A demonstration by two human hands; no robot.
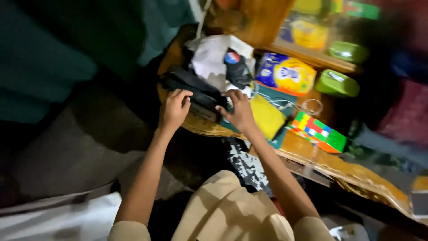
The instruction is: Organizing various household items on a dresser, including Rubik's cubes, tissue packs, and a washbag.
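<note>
A cluttered wooden table [312, 156] leaves little free room around the black pouch [196, 91] at its near-left corner. Crumpled white paper [209, 58] and a dark bundle [236, 69] crowd just behind the pouch, a yellow cloth [267, 117] lies just right of it, and a multicoloured cube box [318, 131], a yellow-and-blue packet [285, 73] and two green cases [337, 83] stand farther right. Left of the pouch and in front of it, past the table edge, the way lies open over dark floor.
</note>
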